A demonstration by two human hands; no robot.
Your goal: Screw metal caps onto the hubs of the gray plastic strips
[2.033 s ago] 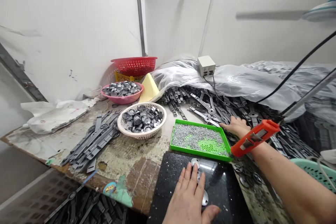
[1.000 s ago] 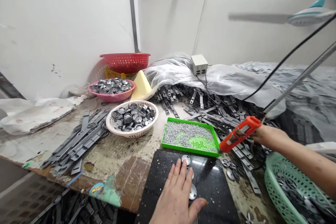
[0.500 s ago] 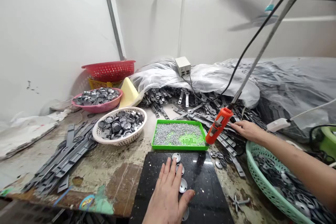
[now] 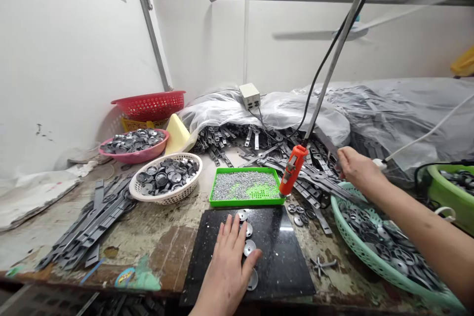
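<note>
My left hand lies with its fingers stretched out on a black speckled slab, partly over a column of round silvery discs. My right hand is closed on a long flat grey strip, whose upper end sticks out beyond the fingers at the right. Beneath that hand lies a heap of similar grey strips. An orange electric screwdriver hangs from a rod between my hands. Behind the slab, a green tray holds many small silvery screws.
At the right stands a mint-green basket of round dark parts. A metal star-shaped piece lies near the table edge. Leftward are a white basket, a pink basket and stacked strips. Plastic sheeting covers the back heap.
My right hand has closed on a grey strip and lifted it off the heap, moving up and right. My left hand stays on the slab. The view has shifted slightly.
</note>
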